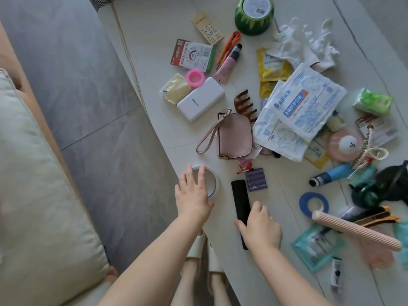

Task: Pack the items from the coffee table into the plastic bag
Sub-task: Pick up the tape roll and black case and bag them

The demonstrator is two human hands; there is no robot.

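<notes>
items for packing lie scattered across the white coffee table (154, 40), none bagged. left hand (194, 197), fingers straight and spread, rests on a white tape roll (213, 182) at the table's near left edge. right hand (261, 228), fingers curled, grips the near end of a black remote (239, 197) lying flat just right of the roll. a pink pouch (235, 138) lies beyond them, a white power bank (201, 99) farther left, mask packets (309, 107) to the right.

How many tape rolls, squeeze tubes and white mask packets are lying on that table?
Tape rolls: 2
Squeeze tubes: 3
White mask packets: 2
Total: 7
</notes>
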